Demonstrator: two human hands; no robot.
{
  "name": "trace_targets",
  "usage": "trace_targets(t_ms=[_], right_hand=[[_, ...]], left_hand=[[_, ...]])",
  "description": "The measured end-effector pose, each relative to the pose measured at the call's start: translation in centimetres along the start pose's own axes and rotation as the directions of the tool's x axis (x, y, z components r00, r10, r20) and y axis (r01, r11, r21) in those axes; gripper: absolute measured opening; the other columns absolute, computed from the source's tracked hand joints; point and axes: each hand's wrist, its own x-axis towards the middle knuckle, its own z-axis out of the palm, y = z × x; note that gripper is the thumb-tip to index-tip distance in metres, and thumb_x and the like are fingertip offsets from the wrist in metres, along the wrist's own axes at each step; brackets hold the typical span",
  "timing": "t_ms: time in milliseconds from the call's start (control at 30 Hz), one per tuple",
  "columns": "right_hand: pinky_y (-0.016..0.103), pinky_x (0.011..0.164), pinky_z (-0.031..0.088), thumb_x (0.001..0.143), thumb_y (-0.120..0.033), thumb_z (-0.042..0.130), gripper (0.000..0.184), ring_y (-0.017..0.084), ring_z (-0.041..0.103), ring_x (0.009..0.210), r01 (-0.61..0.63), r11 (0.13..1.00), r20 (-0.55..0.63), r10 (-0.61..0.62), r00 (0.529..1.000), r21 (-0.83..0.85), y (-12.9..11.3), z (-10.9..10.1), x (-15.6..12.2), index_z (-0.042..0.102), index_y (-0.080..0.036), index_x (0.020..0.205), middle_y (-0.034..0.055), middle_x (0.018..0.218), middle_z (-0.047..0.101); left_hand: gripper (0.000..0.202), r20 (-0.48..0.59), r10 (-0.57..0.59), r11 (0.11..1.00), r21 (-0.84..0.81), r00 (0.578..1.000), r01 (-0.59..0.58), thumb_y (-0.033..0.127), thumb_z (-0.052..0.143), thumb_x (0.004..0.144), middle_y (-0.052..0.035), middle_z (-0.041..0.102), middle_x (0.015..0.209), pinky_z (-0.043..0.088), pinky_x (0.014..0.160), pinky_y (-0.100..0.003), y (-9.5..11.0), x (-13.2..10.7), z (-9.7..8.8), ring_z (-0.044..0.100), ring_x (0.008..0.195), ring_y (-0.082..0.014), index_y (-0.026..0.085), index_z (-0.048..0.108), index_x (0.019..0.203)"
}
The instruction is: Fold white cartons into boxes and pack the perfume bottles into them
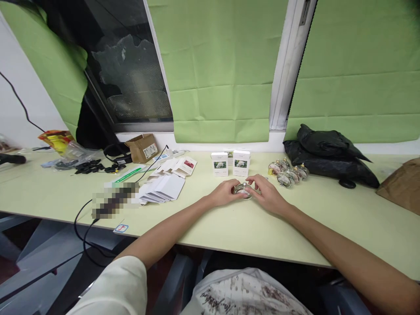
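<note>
A small round glass bottle (243, 190), with what looks like a pale label, is held low over the table between my two hands. My left hand (225, 193) grips its left side, fingers curled around it. From the right, my right hand (266, 195) closes thumb and fingers on the bottle's edge and top. Just beyond my hands stand two upright white boxes, the left box (219, 164) and the right box (241, 164), each with a flower picture. Part of another box shows behind them. Several similar round bottles (286, 178) with gold-coloured parts are clustered beyond my right hand.
Flat white cartons (166, 189) lie overlapping on the table's left half, near a pixelated item (114, 200) with black cables. A brown cardboard box (142, 148) sits by the window. Black plastic bags (328, 153) and brown packaging (402, 186) occupy the right side.
</note>
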Motion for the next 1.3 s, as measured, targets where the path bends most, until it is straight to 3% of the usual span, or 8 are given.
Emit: trace_targets(t_ms=[267,500,1300], right_hand=[[0.033,0.074,0.044,0.102,-0.042,0.055,0.021,0.018,0.056,0.079,-0.072,0.994,0.119,0.062,0.991,0.077,1.5,0.0,0.1,0.060,-0.024,0.110,0.0025,0.099,0.062],[0.030,0.067,0.038,0.097,-0.044,0.060,0.023,0.017,0.051,0.074,-0.109,0.993,0.203,0.097,0.974,0.048,1.8,-0.1,0.1,0.053,-0.023,0.095,-0.0014,0.085,0.055],[0.030,0.068,0.040,0.099,-0.043,0.059,0.021,0.017,0.054,0.076,-0.114,0.992,0.225,0.099,0.969,0.053,1.6,-0.7,0.2,0.056,-0.022,0.097,0.0009,0.092,0.061]], left_hand=[[0.048,0.065,-0.018,1.000,-0.023,0.998,0.020,0.063,0.074,0.081,0.0003,0.059,0.083,0.035,0.061,-0.027,-0.8,0.7,-0.4,0.050,0.070,-0.0145,0.018,0.063,0.094],[0.044,0.039,-0.040,0.997,-0.060,0.998,0.043,0.058,0.076,0.081,0.0011,0.059,0.082,0.035,0.060,-0.026,-1.3,0.1,-0.2,0.050,0.069,-0.0140,0.018,0.065,0.097],[0.047,0.035,-0.091,0.996,-0.023,0.995,0.092,0.062,0.076,0.078,0.0016,0.056,0.076,0.033,0.059,-0.027,-0.9,0.0,-0.9,0.048,0.067,-0.0147,0.018,0.064,0.089]])
